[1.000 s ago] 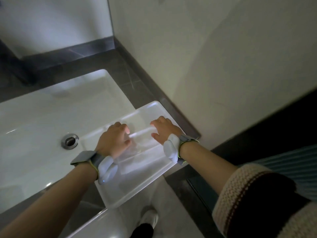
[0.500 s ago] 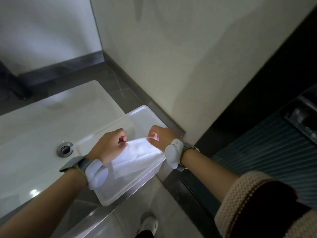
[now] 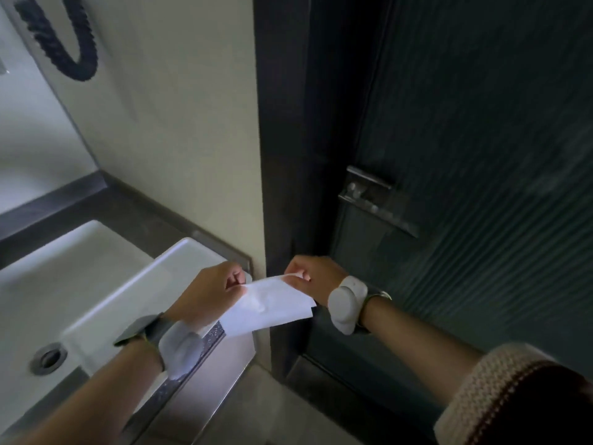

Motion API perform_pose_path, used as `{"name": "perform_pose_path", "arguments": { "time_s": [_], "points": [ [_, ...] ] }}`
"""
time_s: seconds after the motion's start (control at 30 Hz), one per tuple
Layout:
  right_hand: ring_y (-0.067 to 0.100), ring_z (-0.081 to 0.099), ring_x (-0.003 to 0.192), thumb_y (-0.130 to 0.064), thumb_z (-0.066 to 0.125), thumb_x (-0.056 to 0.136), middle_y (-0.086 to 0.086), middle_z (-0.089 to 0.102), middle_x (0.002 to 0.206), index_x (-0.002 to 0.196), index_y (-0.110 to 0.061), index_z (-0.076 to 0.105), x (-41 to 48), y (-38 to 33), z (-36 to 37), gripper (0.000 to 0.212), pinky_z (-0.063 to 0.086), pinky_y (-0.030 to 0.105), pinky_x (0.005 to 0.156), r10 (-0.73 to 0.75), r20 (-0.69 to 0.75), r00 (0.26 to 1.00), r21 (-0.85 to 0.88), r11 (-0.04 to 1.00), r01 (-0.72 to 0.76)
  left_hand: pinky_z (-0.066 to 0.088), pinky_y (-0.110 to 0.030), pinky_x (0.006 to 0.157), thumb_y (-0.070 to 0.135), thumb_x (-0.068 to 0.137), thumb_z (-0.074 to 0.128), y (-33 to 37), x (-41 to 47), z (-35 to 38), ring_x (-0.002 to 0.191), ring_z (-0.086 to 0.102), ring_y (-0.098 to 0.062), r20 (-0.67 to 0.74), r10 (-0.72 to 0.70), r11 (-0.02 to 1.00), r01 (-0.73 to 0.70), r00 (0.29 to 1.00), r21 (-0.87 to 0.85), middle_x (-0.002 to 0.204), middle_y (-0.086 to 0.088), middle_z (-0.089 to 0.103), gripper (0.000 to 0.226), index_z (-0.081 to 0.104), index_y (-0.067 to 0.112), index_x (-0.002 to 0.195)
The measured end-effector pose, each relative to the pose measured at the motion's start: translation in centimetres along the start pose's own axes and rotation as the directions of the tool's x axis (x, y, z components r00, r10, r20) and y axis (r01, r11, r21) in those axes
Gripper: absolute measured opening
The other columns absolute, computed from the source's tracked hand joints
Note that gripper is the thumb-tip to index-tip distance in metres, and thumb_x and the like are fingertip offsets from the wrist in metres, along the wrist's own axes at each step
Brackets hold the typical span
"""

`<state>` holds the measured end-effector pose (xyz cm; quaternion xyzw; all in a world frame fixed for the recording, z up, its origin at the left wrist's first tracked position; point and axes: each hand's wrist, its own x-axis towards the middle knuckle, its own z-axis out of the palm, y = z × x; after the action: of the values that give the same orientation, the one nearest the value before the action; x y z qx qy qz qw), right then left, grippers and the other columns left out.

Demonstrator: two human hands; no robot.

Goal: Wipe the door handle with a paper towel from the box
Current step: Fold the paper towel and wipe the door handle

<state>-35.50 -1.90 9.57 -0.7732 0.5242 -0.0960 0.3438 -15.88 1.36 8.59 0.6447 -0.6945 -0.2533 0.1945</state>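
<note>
Beside the dark ribbed door [image 3: 481,123], whose metal door handle [image 3: 375,200] is waiting unwiped at far right, the left hand [image 3: 208,293] and right hand [image 3: 314,277] are pinching a paper towel [image 3: 269,306] stretched between them, already clear of the box [image 3: 144,290].

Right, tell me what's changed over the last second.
Both hands went from resting in the box to pinching a towel, one at each end, and lifting it clear. The left hand and right hand now hold it stretched between them, over towards the door. The view swung right, bringing the handle into sight, not yet touched. The box stays on the sink.
</note>
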Motion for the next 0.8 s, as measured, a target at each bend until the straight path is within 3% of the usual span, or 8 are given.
{"name": "perform_pose_path", "arguments": {
  "time_s": [0.13, 0.27, 0.37, 0.47, 0.6, 0.7, 0.8],
  "points": [
    [0.013, 0.056, 0.083, -0.025, 0.051, 0.089, 0.008, 0.068, 0.105, 0.098, -0.015, 0.062, -3.3, 2.7, -3.7, 0.017, 0.041, 0.016, 0.063, 0.025, -0.154, 0.988, 0.019, 1.0, -0.023, 0.036, -0.017, 0.057, 0.011, 0.083, 0.056, 4.6, 1.3, 1.0, 0.065, 0.053, -0.014, 0.056, 0.142, 0.99, -0.142, 0.988, 0.003, 0.072, -0.001, 0.059, 0.013, 0.051, 0.02, 0.075],
    [0.013, 0.056, 0.084, -0.022, 0.05, 0.089, 0.0, 0.065, 0.095, 0.096, -0.016, 0.062, -5.1, 4.2, -7.9, 0.015, 0.038, 0.018, 0.071, 0.004, -0.303, 0.953, -0.002, 1.0, -0.005, 0.037, -0.01, 0.054, 0.009, 0.084, 0.054, 9.2, 3.1, 1.1, 0.062, 0.049, -0.007, 0.036, 0.262, 0.965, -0.262, 0.964, 0.001, 0.069, 0.005, 0.054, 0.012, 0.05, 0.02, 0.079],
    [0.009, 0.052, 0.082, -0.021, 0.051, 0.088, -0.007, 0.058, 0.089, 0.095, -0.019, 0.062, -5.5, 4.6, -11.1, 0.013, 0.034, 0.012, 0.059, 0.005, -0.429, 0.903, -0.001, 1.0, -0.006, 0.038, -0.003, 0.058, 0.005, 0.084, 0.051, 12.6, 4.8, 0.7, 0.064, 0.049, -0.01, 0.0, 0.332, 0.943, -0.332, 0.943, -0.009, 0.076, 0.001, 0.055, 0.008, 0.053, 0.013, 0.085],
    [0.01, 0.051, 0.082, -0.021, 0.051, 0.088, -0.007, 0.057, 0.089, 0.094, -0.021, 0.06, -5.3, 4.6, -13.5, 0.011, 0.034, 0.016, 0.059, 0.019, -0.517, 0.856, 0.014, 1.0, -0.014, 0.035, -0.017, 0.056, 0.002, 0.084, 0.048, 15.2, 6.6, 0.0, 0.072, 0.052, -0.021, -0.062, 0.372, 0.928, -0.372, 0.926, 0.009, 0.08, -0.007, 0.057, 0.01, 0.055, 0.007, 0.089],
    [0.016, 0.054, 0.084, -0.019, 0.05, 0.088, -0.001, 0.06, 0.092, 0.093, -0.021, 0.059, -4.5, 4.3, -15.3, 0.01, 0.04, 0.022, 0.069, 0.065, -0.603, 0.795, 0.087, 0.996, -0.016, 0.047, -0.039, 0.073, 0.0, 0.083, 0.046, 17.4, 9.2, -0.7, 0.083, 0.056, -0.031, -0.143, 0.417, 0.909, -0.409, 0.898, 0.084, 0.091, -0.019, 0.062, 0.011, 0.055, 0.004, 0.089],
    [0.025, 0.058, 0.085, -0.015, 0.049, 0.087, 0.006, 0.062, 0.092, 0.093, -0.017, 0.056, -3.8, 3.9, -15.9, 0.009, 0.044, 0.031, 0.072, 0.077, -0.601, 0.796, 0.048, 0.997, -0.061, 0.047, -0.043, 0.079, -0.003, 0.083, 0.042, 18.3, 11.2, -0.8, 0.089, 0.055, -0.034, -0.141, 0.407, 0.912, -0.392, 0.903, 0.122, 0.098, -0.02, 0.059, 0.013, 0.053, 0.002, 0.089],
    [0.033, 0.059, 0.088, -0.013, 0.046, 0.087, 0.016, 0.063, 0.099, 0.095, -0.012, 0.05, -3.2, 3.3, -15.7, 0.009, 0.047, 0.039, 0.073, 0.048, -0.562, 0.826, -0.115, 0.984, -0.135, 0.043, -0.047, 0.078, -0.007, 0.083, 0.04, 18.6, 12.3, -0.2, 0.093, 0.051, -0.036, -0.119, 0.444, 0.875, -0.401, 0.888, 0.271, 0.1, -0.023, 0.055, 0.014, 0.051, -0.001, 0.089]
  ]
}}
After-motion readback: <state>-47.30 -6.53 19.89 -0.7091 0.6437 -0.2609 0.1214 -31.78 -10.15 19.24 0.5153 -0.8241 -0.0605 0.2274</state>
